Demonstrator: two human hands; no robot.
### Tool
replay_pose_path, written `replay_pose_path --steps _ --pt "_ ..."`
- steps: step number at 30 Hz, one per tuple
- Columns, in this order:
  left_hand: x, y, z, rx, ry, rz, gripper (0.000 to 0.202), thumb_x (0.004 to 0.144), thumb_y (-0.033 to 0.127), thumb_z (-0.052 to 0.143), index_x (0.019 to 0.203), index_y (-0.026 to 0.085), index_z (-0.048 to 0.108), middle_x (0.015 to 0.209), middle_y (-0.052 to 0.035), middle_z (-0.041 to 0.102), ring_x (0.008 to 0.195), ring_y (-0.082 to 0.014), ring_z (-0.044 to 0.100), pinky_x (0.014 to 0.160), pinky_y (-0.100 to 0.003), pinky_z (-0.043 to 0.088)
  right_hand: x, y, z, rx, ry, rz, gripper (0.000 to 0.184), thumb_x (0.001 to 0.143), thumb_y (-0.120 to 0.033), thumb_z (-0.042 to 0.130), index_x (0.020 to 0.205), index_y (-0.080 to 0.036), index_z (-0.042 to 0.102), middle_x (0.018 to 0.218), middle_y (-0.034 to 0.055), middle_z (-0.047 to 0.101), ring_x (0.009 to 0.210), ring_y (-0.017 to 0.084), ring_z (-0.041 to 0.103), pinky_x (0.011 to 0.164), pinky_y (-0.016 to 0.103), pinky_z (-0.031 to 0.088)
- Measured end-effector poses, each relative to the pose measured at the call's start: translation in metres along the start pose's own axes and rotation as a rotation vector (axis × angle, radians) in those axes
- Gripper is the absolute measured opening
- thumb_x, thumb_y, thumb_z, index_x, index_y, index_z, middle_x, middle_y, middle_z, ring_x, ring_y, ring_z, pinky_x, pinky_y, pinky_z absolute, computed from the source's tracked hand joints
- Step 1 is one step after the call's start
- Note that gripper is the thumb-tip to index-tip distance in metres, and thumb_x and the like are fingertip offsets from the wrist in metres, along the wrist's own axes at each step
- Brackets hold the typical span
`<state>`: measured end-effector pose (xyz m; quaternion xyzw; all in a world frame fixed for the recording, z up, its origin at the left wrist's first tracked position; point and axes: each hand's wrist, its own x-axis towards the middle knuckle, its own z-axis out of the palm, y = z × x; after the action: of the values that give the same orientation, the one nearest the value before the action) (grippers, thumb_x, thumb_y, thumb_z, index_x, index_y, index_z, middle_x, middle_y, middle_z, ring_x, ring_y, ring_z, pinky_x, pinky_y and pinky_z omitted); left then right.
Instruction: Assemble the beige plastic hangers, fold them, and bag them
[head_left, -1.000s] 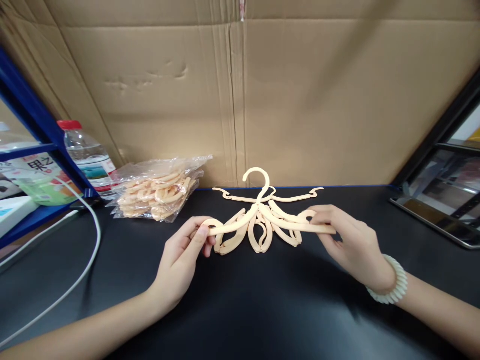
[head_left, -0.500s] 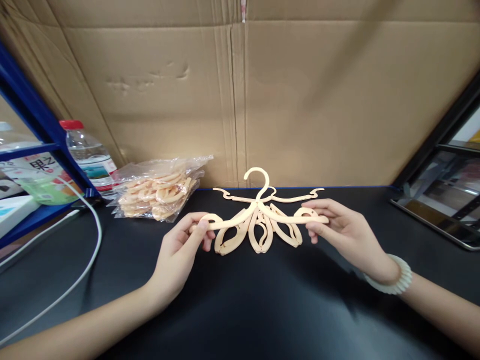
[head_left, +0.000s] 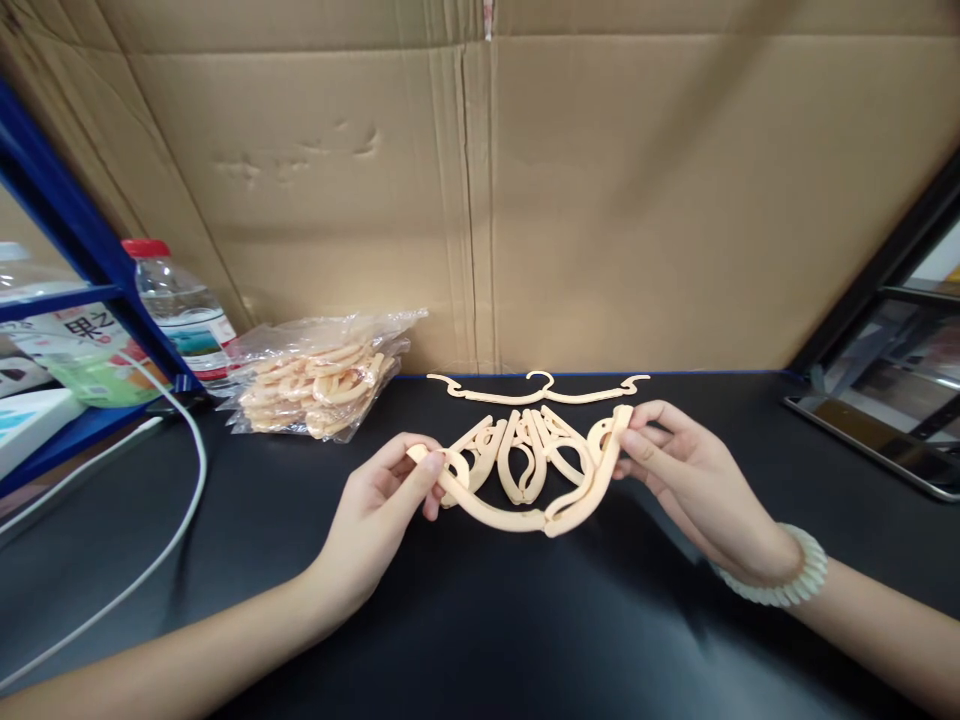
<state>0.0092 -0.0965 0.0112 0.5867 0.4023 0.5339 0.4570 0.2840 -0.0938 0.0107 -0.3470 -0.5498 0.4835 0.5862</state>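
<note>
A peach-coloured folding hanger (head_left: 499, 517) is held above the table between my two hands. Its arms bend upward from the middle joint, and its hook lies folded along the right arm. My left hand (head_left: 386, 492) pinches the left arm's end between thumb and fingers. At the other end, my right hand (head_left: 671, 462) grips the right arm's tip. Just behind are several folded hangers (head_left: 523, 480) on the table, the outer ones partly hidden by the held one. Farther back lies an unfolded hanger (head_left: 544, 397) with its hook pointing away.
A clear plastic bag (head_left: 319, 390) of folded hangers sits at the back left, beside a red-capped bottle (head_left: 187, 320). A white cable (head_left: 199, 470) curves across the left side. Cardboard (head_left: 637, 200) stands behind the black table (head_left: 480, 630). A dark-framed tablet-like object (head_left: 870, 445) is at right.
The held hanger's arms have swung from drooping to bent upward, and its hook has folded down from standing upright. My hands have drawn slightly closer together.
</note>
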Motion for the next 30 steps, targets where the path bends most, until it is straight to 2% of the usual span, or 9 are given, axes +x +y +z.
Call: replay_pose_path --steps 4,7,9,12,15,18,24,27,30 --pt "-0.002 -0.001 0.004 0.025 -0.040 -0.032 0.019 0.090 0.035 0.060 0.084 0.017 0.060 0.069 0.0029 0.058 0.054 -0.0073 0.048 0.055 -0.020 0.040 -0.009 -0.005 0.007 -0.151 -0.257 -0.039 0.007 0.091 -0.026 0.060 0.097 -0.022 0.059 0.092 0.0025 0.062 0.087 0.015 0.060 0.079 0.028 0.052" --pt "-0.003 0.000 0.006 0.052 -0.056 -0.035 0.020 0.089 0.036 0.060 0.083 0.017 0.059 0.070 0.0024 0.058 0.055 -0.0082 0.050 0.055 -0.021 0.042 -0.014 -0.012 0.012 -0.267 -0.466 -0.029 0.017 0.094 -0.025 0.055 0.109 -0.023 0.061 0.114 0.0068 0.058 0.110 0.018 0.054 0.093 0.032 0.048" --pt "-0.005 0.002 0.008 0.062 -0.092 -0.049 0.021 0.089 0.036 0.059 0.081 0.016 0.057 0.069 0.0022 0.059 0.055 -0.0089 0.052 0.057 -0.022 0.044 -0.017 -0.014 0.014 -0.316 -0.598 -0.016 0.029 0.095 -0.024 0.052 0.123 -0.024 0.057 0.117 0.0076 0.056 0.110 0.018 0.054 0.095 0.033 0.047" --pt "-0.008 0.004 0.011 0.037 -0.183 -0.084 0.020 0.088 0.035 0.061 0.082 0.016 0.057 0.068 0.0010 0.061 0.060 -0.0113 0.057 0.061 -0.024 0.047 -0.020 -0.016 0.016 -0.425 -0.728 -0.080 0.044 0.096 -0.022 0.051 0.139 -0.027 0.044 0.107 0.0057 0.061 0.100 0.016 0.057 0.097 0.036 0.045" --pt "-0.011 0.005 0.015 -0.008 -0.261 -0.105 0.020 0.086 0.033 0.064 0.082 0.016 0.057 0.071 -0.0007 0.062 0.065 -0.0130 0.059 0.064 -0.025 0.049 -0.024 -0.017 0.018 -0.517 -0.764 -0.146 0.048 0.095 -0.023 0.052 0.142 -0.027 0.041 0.112 0.0064 0.060 0.107 0.018 0.054 0.104 0.038 0.039" --pt "-0.012 0.006 0.017 -0.035 -0.297 -0.113 0.018 0.085 0.030 0.066 0.080 0.015 0.057 0.075 -0.0015 0.063 0.068 -0.0124 0.058 0.066 -0.025 0.049 -0.025 -0.018 0.020 -0.531 -0.761 -0.138 0.048 0.095 -0.024 0.051 0.142 -0.027 0.040 0.117 0.0074 0.058 0.113 0.020 0.052 0.105 0.039 0.039" --pt "-0.012 0.010 0.018 -0.080 -0.318 -0.074 0.012 0.085 0.024 0.065 0.080 0.016 0.059 0.076 0.0007 0.061 0.068 -0.0103 0.056 0.066 -0.022 0.049 -0.022 -0.020 0.021 -0.565 -0.749 -0.113 0.044 0.091 -0.025 0.058 0.134 -0.025 0.047 0.114 0.0058 0.059 0.102 0.017 0.056 0.102 0.038 0.041" --pt "-0.014 0.011 0.020 -0.089 -0.339 -0.058 0.009 0.086 0.023 0.064 0.080 0.016 0.060 0.078 0.0003 0.061 0.072 -0.0114 0.057 0.066 -0.022 0.049 -0.023 -0.021 0.023 -0.577 -0.773 -0.103 0.041 0.089 -0.024 0.062 0.128 -0.025 0.050 0.124 0.0067 0.056 0.113 0.019 0.053 0.100 0.035 0.042" --pt "-0.014 0.010 0.022 -0.076 -0.319 -0.060 0.008 0.087 0.023 0.063 0.083 0.017 0.060 0.079 -0.0003 0.063 0.072 -0.0118 0.058 0.066 -0.022 0.050 -0.027 -0.023 0.025 -0.568 -0.810 -0.139 0.045 0.087 -0.022 0.064 0.129 -0.025 0.050 0.132 0.0073 0.053 0.122 0.020 0.048 0.105 0.036 0.039"
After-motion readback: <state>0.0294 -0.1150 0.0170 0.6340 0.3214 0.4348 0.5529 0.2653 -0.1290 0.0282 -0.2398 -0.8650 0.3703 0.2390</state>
